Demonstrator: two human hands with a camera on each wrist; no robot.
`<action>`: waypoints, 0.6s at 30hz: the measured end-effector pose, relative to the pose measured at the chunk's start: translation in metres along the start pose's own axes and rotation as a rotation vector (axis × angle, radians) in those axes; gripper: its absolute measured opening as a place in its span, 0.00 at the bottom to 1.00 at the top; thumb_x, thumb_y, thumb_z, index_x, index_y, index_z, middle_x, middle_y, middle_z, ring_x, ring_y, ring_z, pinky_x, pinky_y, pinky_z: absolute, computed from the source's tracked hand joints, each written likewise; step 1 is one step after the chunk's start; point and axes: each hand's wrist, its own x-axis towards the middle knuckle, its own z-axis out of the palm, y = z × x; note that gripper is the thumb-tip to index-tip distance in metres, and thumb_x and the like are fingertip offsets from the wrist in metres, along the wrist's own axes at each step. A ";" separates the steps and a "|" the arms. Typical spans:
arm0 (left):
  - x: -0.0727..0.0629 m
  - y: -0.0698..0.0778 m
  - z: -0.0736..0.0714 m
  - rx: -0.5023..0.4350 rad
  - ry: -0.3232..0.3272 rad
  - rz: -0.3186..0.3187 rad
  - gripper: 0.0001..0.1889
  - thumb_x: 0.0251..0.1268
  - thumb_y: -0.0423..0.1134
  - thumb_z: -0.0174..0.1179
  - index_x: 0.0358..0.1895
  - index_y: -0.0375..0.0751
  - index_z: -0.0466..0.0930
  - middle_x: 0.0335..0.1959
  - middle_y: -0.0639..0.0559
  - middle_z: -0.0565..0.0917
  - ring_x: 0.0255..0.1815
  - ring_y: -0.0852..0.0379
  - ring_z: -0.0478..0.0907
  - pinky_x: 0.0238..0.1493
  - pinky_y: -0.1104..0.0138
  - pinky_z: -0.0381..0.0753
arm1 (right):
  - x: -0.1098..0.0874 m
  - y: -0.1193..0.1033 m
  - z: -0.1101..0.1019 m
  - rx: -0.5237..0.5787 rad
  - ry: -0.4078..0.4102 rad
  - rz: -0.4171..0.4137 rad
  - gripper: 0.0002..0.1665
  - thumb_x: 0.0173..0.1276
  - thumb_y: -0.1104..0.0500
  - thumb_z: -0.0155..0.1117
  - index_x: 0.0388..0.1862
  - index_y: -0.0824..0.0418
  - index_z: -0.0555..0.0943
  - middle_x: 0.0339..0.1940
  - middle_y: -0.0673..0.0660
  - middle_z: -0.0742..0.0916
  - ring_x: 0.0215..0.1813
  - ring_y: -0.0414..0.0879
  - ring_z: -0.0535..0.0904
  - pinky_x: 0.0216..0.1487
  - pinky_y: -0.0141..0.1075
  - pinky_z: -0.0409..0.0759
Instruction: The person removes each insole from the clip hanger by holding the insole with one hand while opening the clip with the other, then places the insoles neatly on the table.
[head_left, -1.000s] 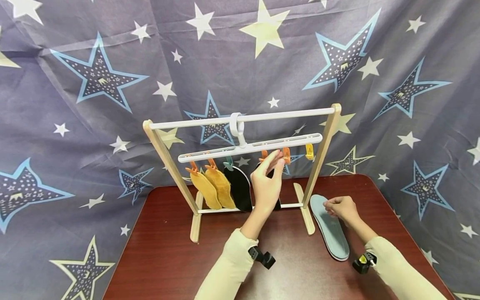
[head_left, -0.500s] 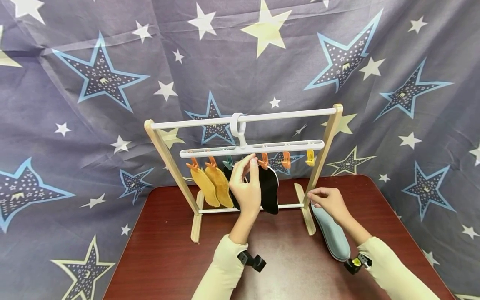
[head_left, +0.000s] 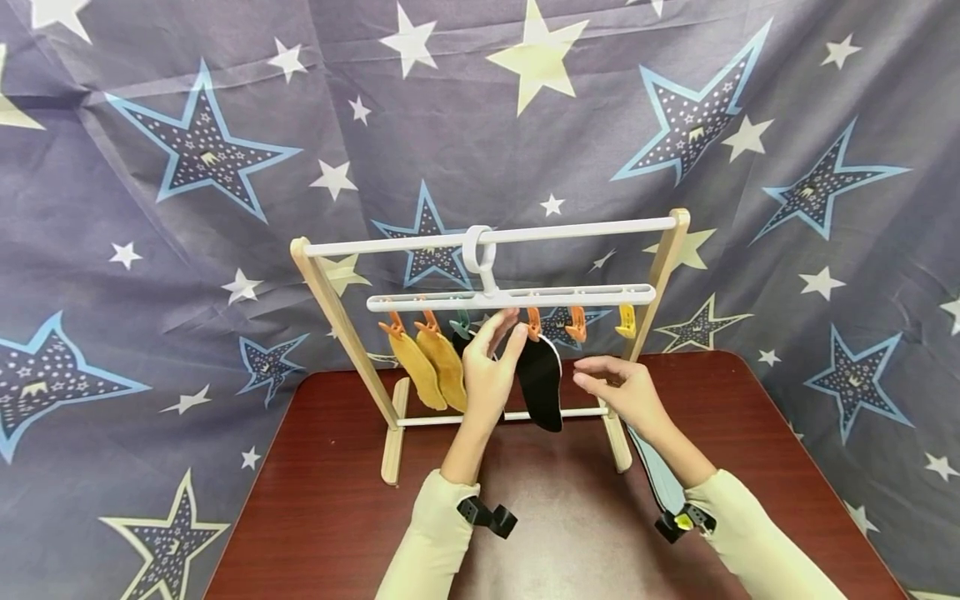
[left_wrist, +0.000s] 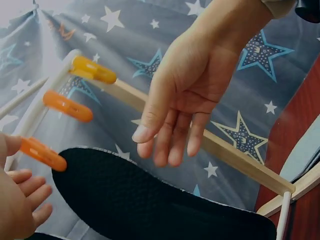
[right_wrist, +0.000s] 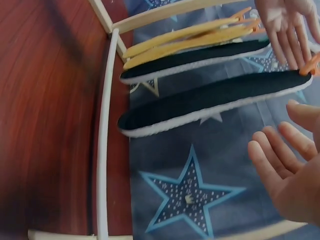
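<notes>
A black insole with a pale edge point(head_left: 542, 383) hangs from an orange clip point(head_left: 533, 323) on a white clip hanger point(head_left: 570, 297). My left hand point(head_left: 489, 379) is raised just left of that clip, its thumb and forefinger close together. In the left wrist view, the left hand point(left_wrist: 20, 200) meets or overlaps the clip's end; contact is unclear. Its other fingers look loosely extended in the right wrist view. To the right of the black insole, my right hand point(head_left: 626, 396) is held in the air, fingers relaxed and apart, holding nothing.
Two yellow insoles point(head_left: 418, 371) and another black insole point(right_wrist: 200, 60) hang further left. An orange clip point(head_left: 577, 323) and a yellow clip point(head_left: 626, 321) hang bare at right. The wooden-sided rack point(head_left: 330, 325) stands on the table point(head_left: 315, 500); a grey-blue insole point(head_left: 660, 475) lies beside it.
My left hand has moved left from the bare orange clip to beside the black insole's clip. My right hand has left the grey-blue insole, moving left toward the hanging black one. The hanger has swung slightly.
</notes>
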 end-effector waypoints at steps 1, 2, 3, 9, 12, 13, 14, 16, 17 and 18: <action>0.002 -0.001 -0.001 -0.008 -0.028 -0.014 0.19 0.71 0.33 0.63 0.62 0.31 0.80 0.60 0.35 0.84 0.66 0.43 0.80 0.72 0.52 0.73 | 0.001 -0.002 0.002 0.002 -0.006 -0.006 0.14 0.67 0.59 0.73 0.49 0.64 0.88 0.46 0.63 0.91 0.42 0.31 0.85 0.43 0.25 0.83; 0.004 -0.003 -0.002 -0.016 -0.055 -0.026 0.19 0.71 0.32 0.62 0.62 0.30 0.79 0.60 0.34 0.83 0.66 0.43 0.79 0.72 0.51 0.73 | 0.002 -0.003 0.005 0.005 -0.013 -0.009 0.14 0.66 0.59 0.74 0.49 0.63 0.88 0.46 0.63 0.91 0.43 0.32 0.85 0.45 0.25 0.84; 0.006 -0.004 -0.003 -0.023 -0.081 -0.036 0.19 0.71 0.31 0.62 0.62 0.29 0.79 0.60 0.33 0.83 0.66 0.42 0.79 0.72 0.52 0.73 | 0.003 -0.004 0.007 0.014 -0.020 -0.011 0.14 0.66 0.59 0.74 0.49 0.64 0.88 0.46 0.63 0.91 0.45 0.33 0.86 0.47 0.26 0.84; 0.015 -0.005 -0.008 -0.066 -0.193 -0.092 0.19 0.73 0.30 0.59 0.62 0.26 0.77 0.61 0.30 0.82 0.65 0.42 0.79 0.69 0.66 0.77 | 0.006 -0.009 0.019 0.030 -0.025 0.028 0.17 0.63 0.58 0.77 0.49 0.63 0.88 0.46 0.62 0.91 0.46 0.38 0.87 0.48 0.28 0.84; 0.017 -0.005 -0.010 -0.077 -0.213 -0.108 0.18 0.73 0.30 0.58 0.62 0.25 0.77 0.61 0.30 0.82 0.63 0.42 0.80 0.65 0.72 0.77 | 0.007 -0.009 0.023 0.018 -0.015 0.046 0.16 0.63 0.57 0.77 0.48 0.63 0.89 0.46 0.62 0.92 0.45 0.36 0.86 0.47 0.27 0.83; 0.018 -0.005 -0.010 -0.080 -0.217 -0.112 0.19 0.73 0.29 0.58 0.63 0.25 0.77 0.61 0.29 0.81 0.63 0.42 0.80 0.64 0.72 0.77 | 0.007 -0.009 0.025 0.015 -0.008 0.047 0.15 0.63 0.57 0.76 0.47 0.63 0.89 0.45 0.62 0.92 0.44 0.35 0.85 0.46 0.27 0.83; 0.019 -0.005 -0.011 -0.080 -0.219 -0.114 0.19 0.73 0.29 0.58 0.63 0.25 0.77 0.61 0.29 0.81 0.62 0.43 0.80 0.63 0.73 0.78 | 0.008 -0.009 0.026 0.013 -0.001 0.049 0.15 0.63 0.58 0.76 0.46 0.64 0.89 0.45 0.62 0.92 0.43 0.34 0.85 0.45 0.26 0.82; 0.020 -0.005 -0.011 -0.076 -0.217 -0.118 0.19 0.73 0.29 0.58 0.62 0.24 0.77 0.60 0.29 0.82 0.61 0.46 0.81 0.62 0.73 0.78 | 0.009 -0.008 0.027 0.005 0.010 0.049 0.14 0.64 0.58 0.76 0.45 0.64 0.89 0.43 0.62 0.92 0.41 0.32 0.84 0.43 0.25 0.81; 0.020 -0.005 -0.010 -0.078 -0.215 -0.120 0.19 0.72 0.29 0.59 0.62 0.24 0.77 0.60 0.29 0.82 0.60 0.48 0.82 0.62 0.73 0.78 | 0.009 -0.007 0.028 0.003 0.015 0.047 0.13 0.64 0.58 0.75 0.45 0.64 0.89 0.43 0.63 0.92 0.40 0.32 0.84 0.42 0.25 0.81; 0.020 -0.005 -0.010 -0.081 -0.212 -0.122 0.18 0.72 0.29 0.59 0.62 0.24 0.77 0.60 0.29 0.82 0.59 0.51 0.82 0.61 0.73 0.79 | 0.010 -0.006 0.029 0.005 0.018 0.046 0.13 0.64 0.59 0.75 0.44 0.65 0.89 0.41 0.63 0.92 0.39 0.33 0.84 0.41 0.25 0.81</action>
